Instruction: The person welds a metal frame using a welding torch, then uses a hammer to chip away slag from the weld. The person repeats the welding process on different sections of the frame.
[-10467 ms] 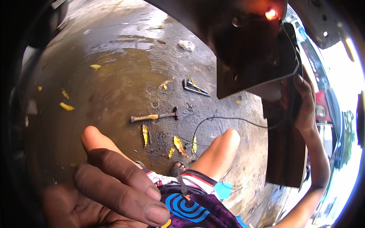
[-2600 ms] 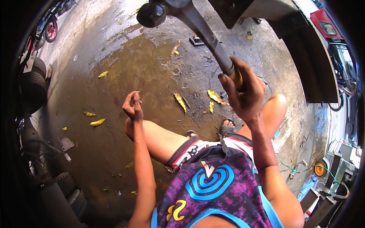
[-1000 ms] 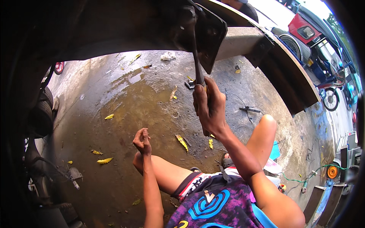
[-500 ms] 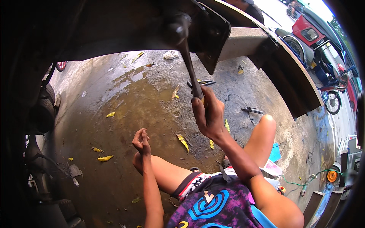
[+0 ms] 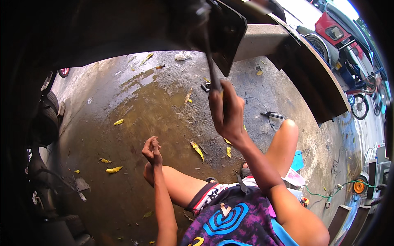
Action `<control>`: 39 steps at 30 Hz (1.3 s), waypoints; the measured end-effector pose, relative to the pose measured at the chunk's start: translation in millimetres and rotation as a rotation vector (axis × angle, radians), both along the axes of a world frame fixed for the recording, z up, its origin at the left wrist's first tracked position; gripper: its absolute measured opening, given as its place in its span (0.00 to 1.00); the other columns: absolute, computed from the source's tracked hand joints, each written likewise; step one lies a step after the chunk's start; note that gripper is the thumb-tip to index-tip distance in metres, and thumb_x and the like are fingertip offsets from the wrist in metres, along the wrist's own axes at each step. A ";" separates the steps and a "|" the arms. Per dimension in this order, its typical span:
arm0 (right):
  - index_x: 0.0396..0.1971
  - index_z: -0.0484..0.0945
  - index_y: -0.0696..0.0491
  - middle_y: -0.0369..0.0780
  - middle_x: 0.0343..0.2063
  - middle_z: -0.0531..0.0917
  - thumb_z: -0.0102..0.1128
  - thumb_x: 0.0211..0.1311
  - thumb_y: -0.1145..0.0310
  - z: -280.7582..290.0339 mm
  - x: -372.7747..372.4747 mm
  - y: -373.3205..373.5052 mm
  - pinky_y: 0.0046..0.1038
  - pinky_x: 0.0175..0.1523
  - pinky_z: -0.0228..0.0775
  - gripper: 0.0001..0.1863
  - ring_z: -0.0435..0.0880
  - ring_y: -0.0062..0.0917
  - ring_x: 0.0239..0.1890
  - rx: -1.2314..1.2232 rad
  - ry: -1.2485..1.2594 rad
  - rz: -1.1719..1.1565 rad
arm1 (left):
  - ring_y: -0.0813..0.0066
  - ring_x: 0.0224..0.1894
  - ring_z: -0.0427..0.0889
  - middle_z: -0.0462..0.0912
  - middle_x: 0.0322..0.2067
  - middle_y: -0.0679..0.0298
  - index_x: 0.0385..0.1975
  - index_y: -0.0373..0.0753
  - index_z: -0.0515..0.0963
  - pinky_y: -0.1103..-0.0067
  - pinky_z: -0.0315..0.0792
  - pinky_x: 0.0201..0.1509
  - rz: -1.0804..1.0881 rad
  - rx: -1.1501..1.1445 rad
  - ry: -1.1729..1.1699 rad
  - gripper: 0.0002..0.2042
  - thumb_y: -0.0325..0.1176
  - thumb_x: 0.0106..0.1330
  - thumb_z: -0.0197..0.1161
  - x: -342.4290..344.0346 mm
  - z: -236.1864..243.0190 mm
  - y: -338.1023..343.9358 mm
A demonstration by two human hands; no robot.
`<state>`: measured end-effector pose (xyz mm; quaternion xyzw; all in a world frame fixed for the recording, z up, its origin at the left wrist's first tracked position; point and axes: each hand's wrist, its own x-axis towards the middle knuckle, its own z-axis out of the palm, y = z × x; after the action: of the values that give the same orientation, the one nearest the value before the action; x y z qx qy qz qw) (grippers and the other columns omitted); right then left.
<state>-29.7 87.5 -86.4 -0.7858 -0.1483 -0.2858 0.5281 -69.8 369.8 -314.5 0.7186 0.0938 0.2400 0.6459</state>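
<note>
My right hand [image 5: 228, 112] is closed round the handle of a hammer [image 5: 214, 74], its dark shaft pointing up. The blurred hammer head reaches the shadowed underside of a dark metal beam [image 5: 135, 35], beside an angled bracket plate [image 5: 230, 37]. Dim light hides whether the head touches the metal. Lower and to the left, my left hand [image 5: 152, 151] hovers by my left knee with its fingers curled against the thumb. Anything inside those fingers is too small or hidden to make out.
A curved metal bumper [image 5: 312, 82] juts out at upper right. Yellow leaves [image 5: 197, 151], a black hand tool [image 5: 272, 115] and thin cable lie on the wet concrete. Tyres [image 5: 46, 119] stand at far left. A red sidecar [image 5: 330, 30] is parked beyond, and a green cord [image 5: 349, 184] runs at right.
My right hand and the hammer have moved up, and the head sits higher under the beam. The left hand has barely moved. The view has shifted slightly.
</note>
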 end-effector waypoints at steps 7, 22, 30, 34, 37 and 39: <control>0.49 0.70 0.62 0.45 0.16 0.73 0.57 0.69 0.71 -14.8 -16.4 12.9 0.34 0.23 0.65 0.14 0.75 0.32 0.15 0.018 -0.009 -0.020 | 0.85 0.22 0.74 0.78 0.23 0.67 0.36 0.31 0.82 0.86 0.69 0.26 -0.011 0.031 -0.034 0.12 0.36 0.71 0.61 0.7 -4.8 3.4; 0.44 0.69 0.61 0.32 0.15 0.69 0.41 0.78 0.59 -44.2 -25.5 -7.1 0.18 0.17 0.57 0.17 0.66 0.12 0.13 0.138 0.016 0.086 | 0.84 0.21 0.74 0.78 0.21 0.66 0.35 0.30 0.82 0.85 0.68 0.25 -0.013 0.061 -0.017 0.14 0.38 0.70 0.62 1.7 -0.8 1.5; 0.46 0.68 0.58 0.33 0.19 0.72 0.42 0.77 0.54 8.9 -22.2 -0.5 0.16 0.17 0.59 0.20 0.67 0.11 0.14 0.455 0.064 0.209 | 0.83 0.20 0.75 0.78 0.21 0.66 0.34 0.30 0.82 0.85 0.68 0.25 -0.003 0.045 -0.003 0.14 0.38 0.70 0.62 3.1 -7.7 1.7; 0.51 0.62 0.58 0.31 0.20 0.70 0.49 0.76 0.64 32.2 -36.2 -17.2 0.16 0.18 0.58 0.15 0.67 0.11 0.16 0.546 0.143 0.308 | 0.83 0.20 0.75 0.78 0.21 0.66 0.34 0.30 0.82 0.85 0.68 0.24 -0.010 0.072 -0.026 0.13 0.37 0.70 0.62 6.0 -7.2 1.2; 0.56 0.59 0.53 0.32 0.23 0.73 0.54 0.73 0.66 46.8 -47.9 -42.1 0.15 0.18 0.60 0.19 0.69 0.11 0.17 0.595 0.232 0.336 | 0.84 0.20 0.74 0.78 0.21 0.67 0.34 0.31 0.82 0.85 0.67 0.24 -0.020 0.048 -0.023 0.13 0.37 0.69 0.63 6.7 -7.2 -1.7; 0.56 0.61 0.53 0.34 0.24 0.75 0.52 0.74 0.64 50.6 -43.3 -69.3 0.15 0.18 0.60 0.17 0.69 0.10 0.16 0.470 0.248 0.309 | 0.84 0.20 0.74 0.78 0.21 0.67 0.34 0.31 0.82 0.85 0.67 0.23 -0.031 0.043 -0.007 0.13 0.37 0.69 0.63 7.1 -9.0 -2.5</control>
<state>-73.0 18.3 -35.8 -0.6393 -0.1304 -0.1306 0.7465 -62.7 367.4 -323.5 0.7328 0.0755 0.2345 0.6343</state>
